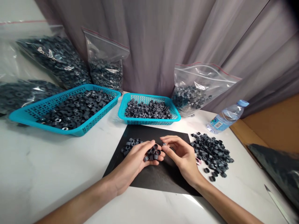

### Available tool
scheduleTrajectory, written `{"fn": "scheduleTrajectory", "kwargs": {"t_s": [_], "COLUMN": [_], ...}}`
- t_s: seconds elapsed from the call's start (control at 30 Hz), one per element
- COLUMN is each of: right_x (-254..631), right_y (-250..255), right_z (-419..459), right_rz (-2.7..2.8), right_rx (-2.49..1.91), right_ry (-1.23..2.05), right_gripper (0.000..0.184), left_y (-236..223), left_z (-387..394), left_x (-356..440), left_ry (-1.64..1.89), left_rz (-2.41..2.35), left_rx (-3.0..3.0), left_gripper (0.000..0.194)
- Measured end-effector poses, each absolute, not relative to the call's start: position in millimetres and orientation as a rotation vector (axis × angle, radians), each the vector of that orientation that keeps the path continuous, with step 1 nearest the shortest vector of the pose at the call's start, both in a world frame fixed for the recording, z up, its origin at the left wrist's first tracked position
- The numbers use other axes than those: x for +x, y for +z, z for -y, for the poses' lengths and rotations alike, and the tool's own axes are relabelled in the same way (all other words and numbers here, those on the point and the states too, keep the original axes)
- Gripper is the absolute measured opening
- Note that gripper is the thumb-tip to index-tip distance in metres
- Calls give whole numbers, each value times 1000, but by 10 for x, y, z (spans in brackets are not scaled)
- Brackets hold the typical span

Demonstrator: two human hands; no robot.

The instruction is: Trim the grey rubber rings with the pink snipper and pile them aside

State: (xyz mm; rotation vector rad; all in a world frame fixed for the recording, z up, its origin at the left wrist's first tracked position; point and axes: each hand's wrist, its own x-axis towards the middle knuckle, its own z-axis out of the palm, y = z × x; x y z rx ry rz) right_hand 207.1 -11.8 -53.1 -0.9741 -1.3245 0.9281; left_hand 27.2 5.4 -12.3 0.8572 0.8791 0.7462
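Observation:
A black mat (pixel 149 177) lies on the white table in front of me. My left hand (pixel 134 160) rests on it, fingers curled over a small cluster of dark grey rubber rings (pixel 153 153). My right hand (pixel 181 154) pinches one small ring (pixel 163 144) between thumb and forefinger, just above that cluster. More rings lie on the mat behind my left hand (pixel 130 143). A loose pile of the same rings (pixel 211 151) sits on the table just right of my right hand.
Two turquoise baskets of rings stand behind the mat, a large one (pixel 30 116) at left and a smaller one (pixel 126 116) in the middle. Clear bags of rings (pixel 106 70) (pixel 193 93) lean on a grey curtain. A water bottle (pixel 225 118) lies at right.

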Motion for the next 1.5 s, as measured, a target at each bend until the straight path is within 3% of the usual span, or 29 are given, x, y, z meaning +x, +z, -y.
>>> {"fn": "scheduleTrajectory", "kwargs": {"t_s": [0.4, 0.77, 1.5], "right_x": [2101, 2105, 2061], "right_y": [-527, -520, -480], "right_z": [126, 138, 179], "right_rz": [1332, 1454, 1484], "right_rx": [-948, -1067, -1124], "right_ry": [1012, 827, 919], "right_gripper": [9, 6, 19], "left_y": [-151, -155, -139], "left_z": [-66, -69, -68], "left_x": [257, 289, 254], "left_ry": [710, 729, 771], "left_rz": [-885, -911, -878], "left_rx": [965, 900, 907], "left_gripper": [25, 21, 22]}}
